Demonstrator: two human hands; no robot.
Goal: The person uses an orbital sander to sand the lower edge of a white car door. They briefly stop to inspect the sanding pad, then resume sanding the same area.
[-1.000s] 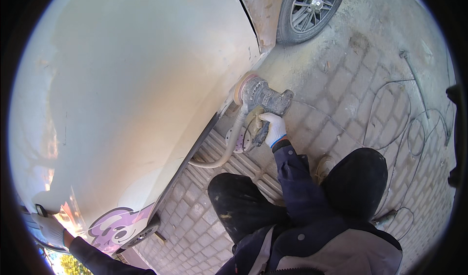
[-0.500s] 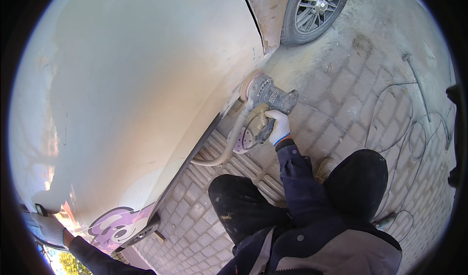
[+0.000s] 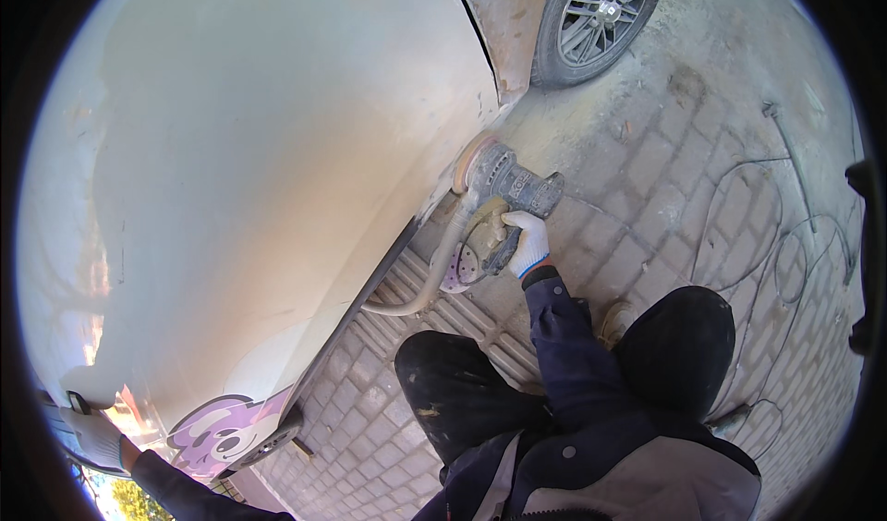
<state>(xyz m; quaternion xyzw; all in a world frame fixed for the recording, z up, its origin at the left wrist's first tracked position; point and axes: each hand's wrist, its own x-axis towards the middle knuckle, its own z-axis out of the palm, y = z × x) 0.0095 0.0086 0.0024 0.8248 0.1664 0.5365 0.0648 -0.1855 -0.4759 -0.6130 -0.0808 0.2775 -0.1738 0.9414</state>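
Observation:
My right hand [image 3: 528,240], in a white knit glove with a blue cuff edge, is closed on the rear grip of a dusty grey disc sander [image 3: 514,181]. The sander's round pad [image 3: 469,161] lies against the lower edge of a pale, partly sanded car door [image 3: 277,151]. A beige dust hose [image 3: 434,276] curves down from the tool. At the far left, my gloved left hand [image 3: 100,436] is at the door's edge beside a dark handle-like part [image 3: 79,400]; its fingers are too indistinct to tell their grip.
A purple-and-white perforated sanding disc [image 3: 459,267] lies beneath the hose on ribbed paving [image 3: 513,359]. The car's front wheel [image 3: 601,18] stands at the top. Thin cable loops [image 3: 785,253] cross the brick ground to the right. A purple cartoon decal [image 3: 217,436] marks the car's lower left.
The sander has shifted very slightly left along the door's lower edge, with my right hand still on it. My left hand stays in nearly the same place.

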